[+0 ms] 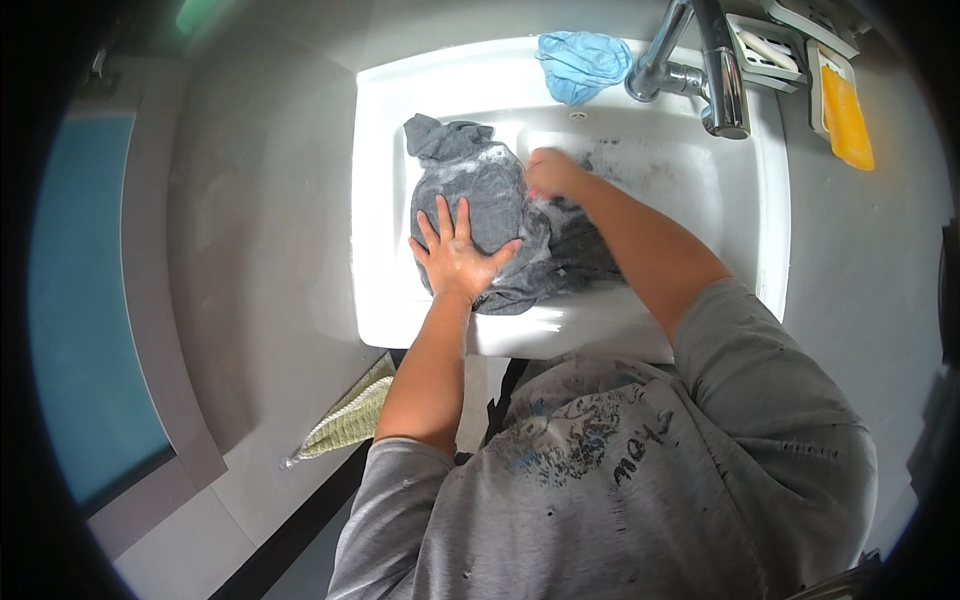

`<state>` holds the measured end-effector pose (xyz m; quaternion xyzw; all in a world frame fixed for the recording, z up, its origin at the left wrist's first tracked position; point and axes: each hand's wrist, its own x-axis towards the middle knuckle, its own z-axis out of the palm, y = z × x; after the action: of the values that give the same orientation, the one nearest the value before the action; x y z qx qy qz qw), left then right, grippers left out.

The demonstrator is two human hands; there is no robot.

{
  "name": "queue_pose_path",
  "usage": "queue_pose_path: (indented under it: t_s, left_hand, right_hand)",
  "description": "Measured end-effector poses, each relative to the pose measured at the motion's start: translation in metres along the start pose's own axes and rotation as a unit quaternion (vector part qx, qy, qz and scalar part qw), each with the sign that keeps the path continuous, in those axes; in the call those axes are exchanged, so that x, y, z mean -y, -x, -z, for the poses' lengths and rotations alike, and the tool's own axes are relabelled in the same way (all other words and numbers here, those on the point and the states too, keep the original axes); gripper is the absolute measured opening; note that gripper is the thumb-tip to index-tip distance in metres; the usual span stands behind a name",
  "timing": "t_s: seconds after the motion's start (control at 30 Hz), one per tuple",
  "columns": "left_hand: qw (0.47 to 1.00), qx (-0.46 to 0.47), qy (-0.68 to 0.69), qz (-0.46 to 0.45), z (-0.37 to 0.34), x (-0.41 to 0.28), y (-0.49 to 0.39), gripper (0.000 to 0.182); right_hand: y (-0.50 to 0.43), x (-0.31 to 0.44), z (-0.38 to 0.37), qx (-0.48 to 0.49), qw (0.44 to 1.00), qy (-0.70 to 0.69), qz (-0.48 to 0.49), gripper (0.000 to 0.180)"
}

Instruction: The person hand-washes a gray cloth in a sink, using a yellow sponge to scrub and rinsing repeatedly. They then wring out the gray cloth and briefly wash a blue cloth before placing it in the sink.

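A wet grey cloth garment (480, 202) with soap suds lies bunched in the white sink (379, 247), partly over the raised left part and partly down in the basin. Flat on it rests my left hand (459, 262), fingers spread, some foam on its back. My right hand (556, 175) is curled into a fist at the garment's right side, slightly blurred. Its fingers appear closed on a fold of the cloth, though the hand itself hides most of that fold. Darker, soaked fabric hangs below my right forearm in the basin.
A chrome faucet (726, 90) juts over the basin's back right. Beside it a light blue cloth (583, 66) lies on the rim. Soap dishes on the right wall hold a white bar (766, 51) and an orange bar (847, 120). A green towel (345, 420) hangs lower left.
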<state>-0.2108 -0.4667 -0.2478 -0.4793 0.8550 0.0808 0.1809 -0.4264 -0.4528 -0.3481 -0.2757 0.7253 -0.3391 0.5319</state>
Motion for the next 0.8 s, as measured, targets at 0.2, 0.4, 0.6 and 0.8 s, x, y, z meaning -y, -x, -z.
queue_pose_path:
  t_s: [0.2,0.4,0.6,0.8]
  left_hand:
    - [0.999,0.008,0.032,0.005,-0.006,0.004,-0.004,0.101]
    - [1.000,0.013,0.014,0.008,-0.006,0.005,-0.004,0.098]
    - [1.000,-0.004,0.012,0.009,-0.005,0.003,-0.004,0.098]
    - [1.000,-0.016,0.026,0.003,-0.007,0.003,-0.004,0.099]
  right_hand:
    - [-0.025,-0.137,0.103,-0.370,0.920,-0.121,-0.041,0.026]
    - [0.000,-0.123,0.107,-0.304,0.876,-0.373,-0.027,0.023]
    - [0.040,-0.002,0.030,0.132,0.938,-0.321,-0.021,0.035]
    - [0.045,0.068,-0.037,-0.011,0.953,0.282,0.111,0.043]
